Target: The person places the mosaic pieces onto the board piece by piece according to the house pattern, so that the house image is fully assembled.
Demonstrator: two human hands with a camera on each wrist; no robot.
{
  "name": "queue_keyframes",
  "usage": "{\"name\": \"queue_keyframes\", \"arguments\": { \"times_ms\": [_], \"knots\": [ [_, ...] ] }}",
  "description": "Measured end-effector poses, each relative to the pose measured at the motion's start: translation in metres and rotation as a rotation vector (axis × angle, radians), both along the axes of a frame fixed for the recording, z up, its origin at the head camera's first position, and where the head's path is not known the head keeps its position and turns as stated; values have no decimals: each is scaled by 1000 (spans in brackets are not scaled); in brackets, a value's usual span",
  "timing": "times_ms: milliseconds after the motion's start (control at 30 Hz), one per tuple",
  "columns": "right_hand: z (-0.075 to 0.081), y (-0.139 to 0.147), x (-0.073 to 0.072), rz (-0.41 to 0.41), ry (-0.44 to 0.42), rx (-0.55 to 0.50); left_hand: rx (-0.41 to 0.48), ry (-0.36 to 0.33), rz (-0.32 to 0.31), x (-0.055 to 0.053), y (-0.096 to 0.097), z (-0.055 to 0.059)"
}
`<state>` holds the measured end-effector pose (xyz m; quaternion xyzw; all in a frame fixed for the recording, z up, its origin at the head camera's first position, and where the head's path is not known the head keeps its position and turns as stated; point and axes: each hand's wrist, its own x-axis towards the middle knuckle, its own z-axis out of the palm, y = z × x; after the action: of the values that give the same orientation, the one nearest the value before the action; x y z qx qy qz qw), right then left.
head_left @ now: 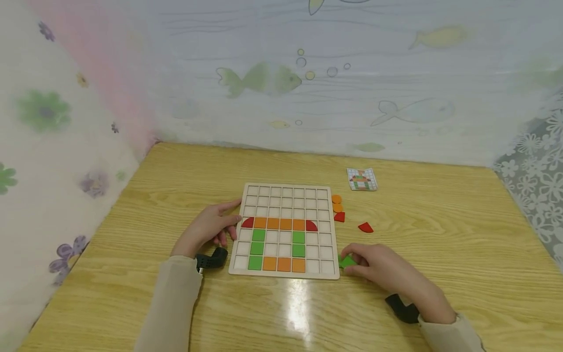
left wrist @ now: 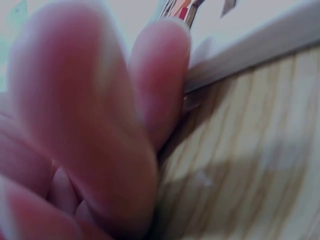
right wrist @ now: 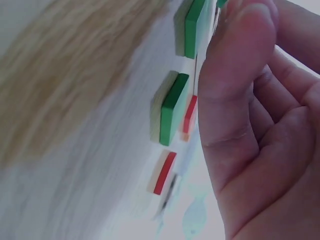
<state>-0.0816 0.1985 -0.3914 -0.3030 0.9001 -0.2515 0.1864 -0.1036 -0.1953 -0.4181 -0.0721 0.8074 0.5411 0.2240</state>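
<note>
A pale wooden grid board (head_left: 323, 275) carries several orange squares (head_left: 273, 223), several green squares (head_left: 298, 237) and two red quarter-circles (head_left: 311, 225). At its left edge my left hand (head_left: 207, 226) rests its fingertips against the rim, seen close up as fingers (left wrist: 162, 75) in the left wrist view. Beside the board's lower right corner, my right hand (head_left: 374, 261) pinches a green tile (right wrist: 221, 2) between thumb and index finger, mostly hidden by the fingertips. Two more green tiles (right wrist: 172, 110) lie on the table just beyond the thumb in the right wrist view.
Right of the board lie two orange discs (head_left: 336, 199), one red quarter-circle (head_left: 340, 217) close to the edge and another red quarter-circle (head_left: 365, 227) farther out. A small pattern card (head_left: 362, 179) sits behind them on the wooden table (head_left: 440, 210). Fabric-covered walls (head_left: 264, 112) border the table.
</note>
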Motion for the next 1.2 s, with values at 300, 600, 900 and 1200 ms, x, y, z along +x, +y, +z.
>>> {"name": "queue_keyframes", "arguments": {
  "times_ms": [300,600,900,1200],
  "knots": [
    [3,-10,0,-1,50,-20,22,-2,-1,0,-1,-1],
    [4,-19,0,-12,2,-52,-2,1,-7,0,-1,-1],
    [9,-31,0,14,-83,-116,22,-7,7,1,0,-1],
    [10,-45,-9,63,-139,-143,21,-12,15,1,1,2]
  ]
}}
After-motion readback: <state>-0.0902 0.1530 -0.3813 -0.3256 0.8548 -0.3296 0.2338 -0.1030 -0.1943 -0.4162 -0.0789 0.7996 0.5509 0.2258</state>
